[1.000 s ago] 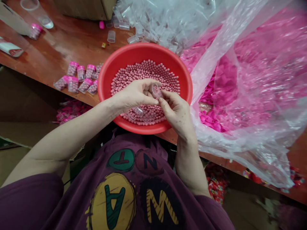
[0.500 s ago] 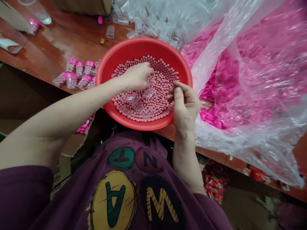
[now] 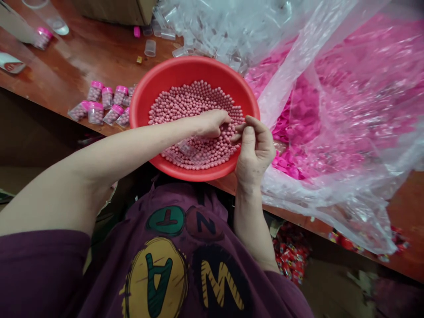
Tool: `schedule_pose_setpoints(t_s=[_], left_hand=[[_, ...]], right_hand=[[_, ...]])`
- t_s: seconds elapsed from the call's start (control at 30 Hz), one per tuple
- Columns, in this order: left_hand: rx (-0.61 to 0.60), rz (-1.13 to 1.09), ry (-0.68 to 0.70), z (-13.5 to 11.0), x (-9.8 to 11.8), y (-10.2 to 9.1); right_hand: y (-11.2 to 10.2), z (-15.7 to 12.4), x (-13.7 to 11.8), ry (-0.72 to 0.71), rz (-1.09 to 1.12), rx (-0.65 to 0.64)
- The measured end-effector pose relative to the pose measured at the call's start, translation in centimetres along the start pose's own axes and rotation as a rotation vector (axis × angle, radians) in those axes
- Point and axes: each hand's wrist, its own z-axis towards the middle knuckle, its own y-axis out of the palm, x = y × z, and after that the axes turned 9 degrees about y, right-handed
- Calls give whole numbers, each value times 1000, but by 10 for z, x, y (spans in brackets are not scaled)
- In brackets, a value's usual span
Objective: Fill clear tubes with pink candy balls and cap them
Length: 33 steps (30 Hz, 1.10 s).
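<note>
A red plastic basin (image 3: 142,92) holds a bed of small round pink beads (image 3: 185,104). My left hand (image 3: 213,123) reaches across into the basin with fingers curled down at the beads; whatever it grips is hidden under it. Clear plastic jars (image 3: 187,149) lie on the beads beneath my left forearm, partly covered. At the basin's right rim, my right hand (image 3: 254,143) is held with curled fingers and the thumb close against them. I cannot make out anything in its grasp. The two hands are close together, fingertips slightly apart.
Filled jars with pink lids (image 3: 96,112) cluster left of the basin on the wooden table (image 3: 89,48). Empty clear containers (image 3: 212,35) are heaped behind it. A plastic bag (image 3: 331,110) of pink pieces spreads to the right. A cardboard box (image 3: 115,9) stands at the back.
My left hand has moved right and towards me over the beads, closer to my right hand. One clear jar that lay on the beads is no longer visible. The view has shifted slightly.
</note>
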Motion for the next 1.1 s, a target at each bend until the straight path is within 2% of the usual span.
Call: schedule_pose_setpoints(t_s=[0.07, 0.1, 0.23, 0.37, 0.47, 0.53, 0.63, 0.8, 0.9, 1.0, 1.1], left_hand=[[-81, -40, 0, -14, 8, -13], [-79, -100, 2, -23, 13, -19], [55, -442, -44, -67, 37, -35], [194, -772, -136, -103, 52, -25], [337, -868, -156, -117, 54, -11], [419, -889, -140, -124, 53, -4], [470, -903, -134, -130, 52, -1], [509, -871, -215, -134, 54, -3], [521, -874, -232, -134, 53, -3], [531, -883, -243, -133, 51, -4], [542, -890, -243, -131, 49, -4]], right_hand=[[-2, 2, 3, -12, -11, -1], [-3, 2, 4, -25, -25, -9], [-6, 6, 3, -56, -81, -106], [-4, 14, -11, -112, -83, -235], [-2, 20, -27, -180, -163, -364], [-1, 23, -34, -188, -245, -500], [3, 24, -38, -158, -283, -650], [11, 22, -31, 39, -98, -685], [11, 24, -30, 121, -61, -681], [8, 28, -32, 108, -88, -612], [7, 29, -39, 3, -146, -581]])
